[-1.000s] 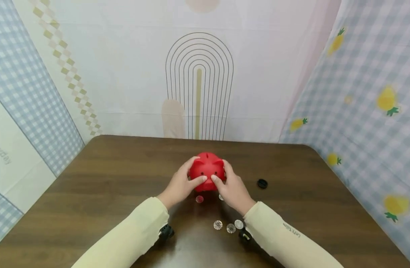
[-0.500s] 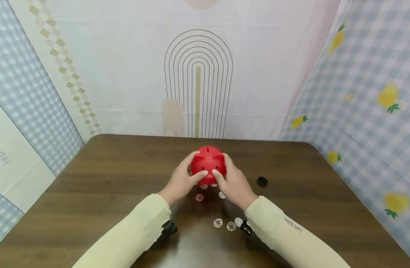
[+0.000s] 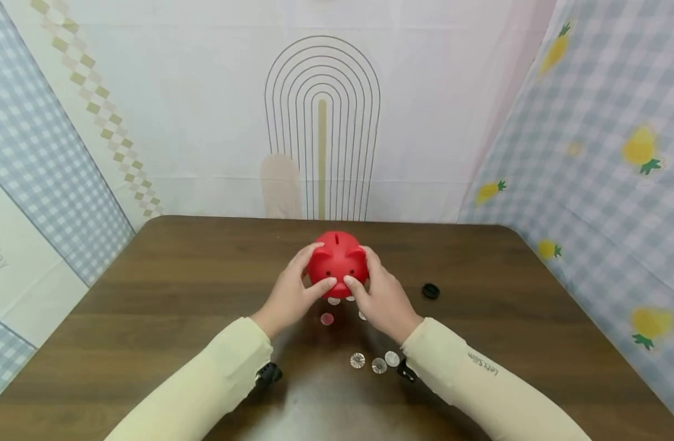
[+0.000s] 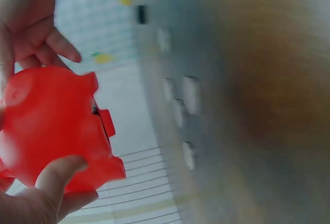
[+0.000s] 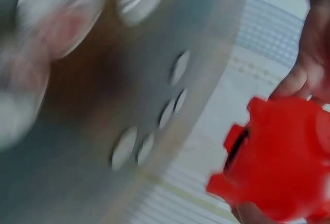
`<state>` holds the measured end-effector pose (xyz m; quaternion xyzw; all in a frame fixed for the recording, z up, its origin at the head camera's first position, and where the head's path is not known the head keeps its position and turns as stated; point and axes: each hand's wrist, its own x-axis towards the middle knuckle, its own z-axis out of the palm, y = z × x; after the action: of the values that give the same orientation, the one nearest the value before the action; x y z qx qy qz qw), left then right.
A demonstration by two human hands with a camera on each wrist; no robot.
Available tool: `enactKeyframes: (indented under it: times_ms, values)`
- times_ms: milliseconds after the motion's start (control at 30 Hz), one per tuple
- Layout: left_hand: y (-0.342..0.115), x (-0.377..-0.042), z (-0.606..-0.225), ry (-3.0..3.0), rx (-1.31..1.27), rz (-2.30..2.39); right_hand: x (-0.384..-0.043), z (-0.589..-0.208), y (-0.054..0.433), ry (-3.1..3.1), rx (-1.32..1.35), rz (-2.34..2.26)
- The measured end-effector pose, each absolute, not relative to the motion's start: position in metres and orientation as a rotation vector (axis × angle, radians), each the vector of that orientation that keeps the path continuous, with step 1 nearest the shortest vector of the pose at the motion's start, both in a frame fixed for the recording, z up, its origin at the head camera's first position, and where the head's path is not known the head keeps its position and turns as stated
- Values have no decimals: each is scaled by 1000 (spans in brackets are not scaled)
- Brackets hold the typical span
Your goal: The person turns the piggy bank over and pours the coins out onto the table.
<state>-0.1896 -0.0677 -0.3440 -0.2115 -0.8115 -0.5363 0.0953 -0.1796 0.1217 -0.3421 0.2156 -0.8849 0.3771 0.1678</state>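
Observation:
A red piggy bank (image 3: 338, 264) is held between both hands, its face towards me and its coin slot on top. My left hand (image 3: 296, 288) grips its left side, the thumb lying by the snout. On the other side my right hand (image 3: 385, 298) grips it the same way. The wrist views show the piggy bank (image 4: 54, 126) raised off the table, with a dark opening among its stubby feet underneath. Below it lie several silvery coins, among them a reddish-looking coin (image 3: 327, 319). Nearer me is another coin (image 3: 357, 361) with others beside it.
A round black cap (image 3: 431, 291) lies on the brown wooden table (image 3: 204, 294), right of the right hand. Near the right sleeve rests a coin (image 3: 392, 359). Behind the table hangs a patterned cloth (image 3: 215, 122), with a checked cloth (image 3: 595, 159) on the right.
Both hands have lifted the piggy bank a little, and coins beneath it have come into sight. The head view has tilted slightly. The grip of both hands looks the same.

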Motion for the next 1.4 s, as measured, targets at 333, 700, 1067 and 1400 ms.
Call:
enactKeyframes:
  times_ms: [333, 700, 1067, 1400]
  values:
    - [-66, -190, -343, -2295, -649, -1663, -182, -339, 121, -2408, 659, 1020]
    - [-63, -200, -349, -2493, -456, -1858, -188, -337, 121, -2745, 445, 1115]
    - [-61, -182, -327, -2262, -661, -1643, -175, -326, 124, -2338, 700, 981]
    - [-64, -183, -328, -2269, -626, -1672, -179, -331, 125, -2322, 725, 1005]
